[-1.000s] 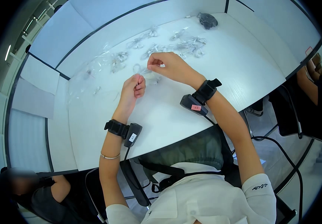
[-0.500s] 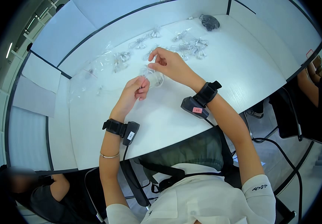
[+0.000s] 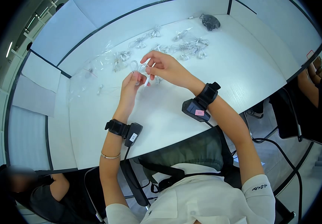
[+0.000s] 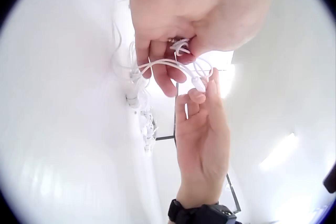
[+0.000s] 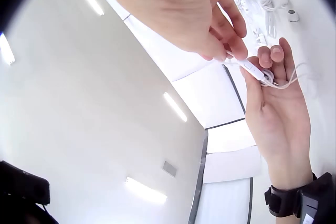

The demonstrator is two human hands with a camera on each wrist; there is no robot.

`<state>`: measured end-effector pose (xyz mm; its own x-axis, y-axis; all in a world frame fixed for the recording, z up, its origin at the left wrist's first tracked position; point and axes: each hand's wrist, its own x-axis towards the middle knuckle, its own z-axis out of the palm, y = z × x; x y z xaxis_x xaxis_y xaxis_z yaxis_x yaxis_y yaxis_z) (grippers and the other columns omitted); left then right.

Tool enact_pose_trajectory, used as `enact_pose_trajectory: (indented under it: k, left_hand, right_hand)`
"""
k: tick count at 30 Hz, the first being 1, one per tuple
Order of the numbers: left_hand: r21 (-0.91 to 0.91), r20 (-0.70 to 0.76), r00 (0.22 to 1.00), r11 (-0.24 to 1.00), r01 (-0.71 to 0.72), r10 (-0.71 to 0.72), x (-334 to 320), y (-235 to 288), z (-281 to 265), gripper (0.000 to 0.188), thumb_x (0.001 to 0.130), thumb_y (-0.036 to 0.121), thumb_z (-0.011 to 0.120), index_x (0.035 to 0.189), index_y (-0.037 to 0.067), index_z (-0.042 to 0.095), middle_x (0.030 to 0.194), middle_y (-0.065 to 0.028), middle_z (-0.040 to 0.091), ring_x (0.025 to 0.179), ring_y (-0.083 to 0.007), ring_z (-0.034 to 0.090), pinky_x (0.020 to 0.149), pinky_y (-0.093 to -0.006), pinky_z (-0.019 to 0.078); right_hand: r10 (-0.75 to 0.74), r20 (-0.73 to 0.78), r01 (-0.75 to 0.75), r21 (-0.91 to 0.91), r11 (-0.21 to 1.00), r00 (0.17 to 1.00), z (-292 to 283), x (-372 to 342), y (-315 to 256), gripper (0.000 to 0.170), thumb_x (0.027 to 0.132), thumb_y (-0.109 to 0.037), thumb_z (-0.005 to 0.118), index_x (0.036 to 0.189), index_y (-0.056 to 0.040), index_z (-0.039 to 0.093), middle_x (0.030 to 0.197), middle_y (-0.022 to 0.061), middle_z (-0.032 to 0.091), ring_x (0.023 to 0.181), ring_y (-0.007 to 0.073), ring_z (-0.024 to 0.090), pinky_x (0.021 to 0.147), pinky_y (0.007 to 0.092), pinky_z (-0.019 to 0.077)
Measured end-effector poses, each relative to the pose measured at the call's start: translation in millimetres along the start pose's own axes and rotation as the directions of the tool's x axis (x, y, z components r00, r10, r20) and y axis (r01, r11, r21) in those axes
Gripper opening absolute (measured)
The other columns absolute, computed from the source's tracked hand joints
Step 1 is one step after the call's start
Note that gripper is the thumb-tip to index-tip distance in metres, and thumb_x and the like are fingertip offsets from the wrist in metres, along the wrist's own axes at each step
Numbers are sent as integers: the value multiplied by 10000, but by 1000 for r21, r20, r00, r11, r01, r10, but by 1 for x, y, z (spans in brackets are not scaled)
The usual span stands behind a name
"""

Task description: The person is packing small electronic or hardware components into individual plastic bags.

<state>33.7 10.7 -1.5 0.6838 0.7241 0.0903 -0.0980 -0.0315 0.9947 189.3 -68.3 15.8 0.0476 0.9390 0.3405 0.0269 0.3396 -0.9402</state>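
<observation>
My left hand [image 3: 130,87] holds a small coil of white earphone cable [image 4: 181,46] between thumb and curled fingers. Loops of it stand up past the fingertips in the head view. Close beside it, my right hand [image 3: 167,70] pinches the cable between thumb and forefinger. A slim white inline control [image 5: 252,69] with buttons spans the gap between both hands in the right wrist view. Two thin strands of cable [image 4: 164,62] arch below the left palm in the left wrist view. The earbud ends are not distinguishable among the fingers.
Several bundled white earphones [image 3: 196,48] lie across the back of the white table [image 3: 239,71]. Clear plastic bags [image 3: 90,74] lie at the left. A dark crumpled pouch [image 3: 210,22] sits in the far corner, by the white partition walls [image 3: 265,33].
The right hand has dropped a little toward the left hand and now pinches the cable. The left hand has shifted slightly left, and the white inline control has come into view between them.
</observation>
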Motion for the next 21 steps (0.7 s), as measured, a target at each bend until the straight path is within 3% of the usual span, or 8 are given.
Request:
enact_pose_trajectory:
  k: [3,7,9,21]
  left_hand:
    - [-147,149,986,984,102,-80,-3,0,1,276,969,283,355,848,59,463,704,-31,476,568,-131,445,755,-293,433]
    - [-179,254,953,960,216,-167,-5,3,-3,277,970,295,348,911,51,467,650,1,426,469,-91,350,691,-275,425]
    - [-185,298,939,954,235,-173,-2,0,-6,279,970,298,348,942,49,470,635,17,400,445,-70,302,665,-261,411]
    - [-101,200,958,968,228,-205,-6,4,0,304,956,318,387,939,39,506,595,42,339,427,-46,212,578,-233,380]
  right_hand:
    - [-27,-58,23,-68,997,998,2,-1,-2,221,870,-117,554,1076,-44,517,850,36,549,699,97,563,657,228,445]
    - [-64,-122,31,-259,965,991,2,-1,-2,203,874,-111,545,1069,-56,529,845,41,552,711,100,581,648,236,450]
    - [-57,-118,28,-233,972,991,3,-2,-3,197,872,-105,545,1062,-57,533,845,43,558,706,98,579,644,238,449]
    - [-175,-67,146,-305,941,982,7,0,5,203,848,-102,571,1044,-60,537,819,42,570,698,112,566,631,250,446]
